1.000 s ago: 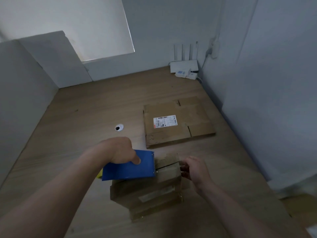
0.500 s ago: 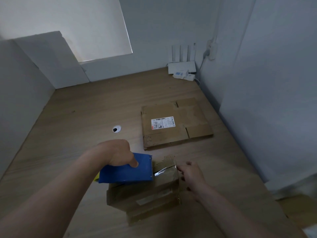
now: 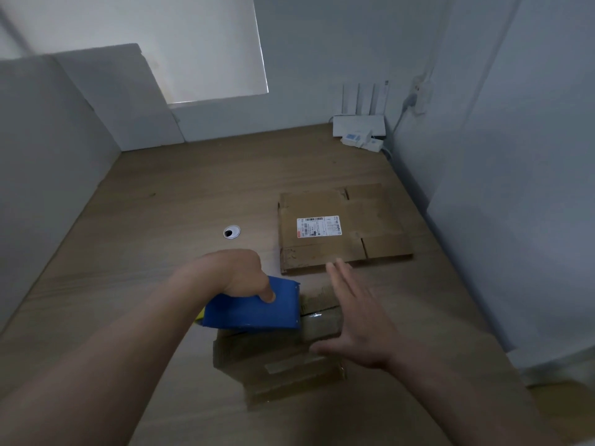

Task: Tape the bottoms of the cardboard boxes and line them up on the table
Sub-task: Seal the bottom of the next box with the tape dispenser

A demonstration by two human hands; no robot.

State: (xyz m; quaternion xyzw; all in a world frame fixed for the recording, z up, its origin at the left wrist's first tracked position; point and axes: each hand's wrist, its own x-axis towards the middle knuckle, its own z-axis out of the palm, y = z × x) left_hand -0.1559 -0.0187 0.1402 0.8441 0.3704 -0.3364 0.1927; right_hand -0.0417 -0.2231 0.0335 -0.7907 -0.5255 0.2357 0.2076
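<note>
A small cardboard box (image 3: 283, 362) stands bottom-up on the wooden table (image 3: 161, 252) near me, with strips of clear tape across its flaps. My left hand (image 3: 240, 272) grips a blue tape dispenser (image 3: 254, 309) that rests on the box's far left part. My right hand (image 3: 357, 320) is flat with straight fingers above the box's right side; whether it touches the cardboard I cannot tell. Farther back lies a flattened cardboard box (image 3: 341, 226) with a white shipping label.
White walls close the table on the left, back and right. A white router with antennas (image 3: 359, 122) and a small adapter sit in the far right corner. A round cable hole (image 3: 231, 232) is in the tabletop left of the flat box.
My right hand let go of the tape end at the box's far edge, opened flat and rose over the box's right side. The dispenser and my left hand stayed in place.
</note>
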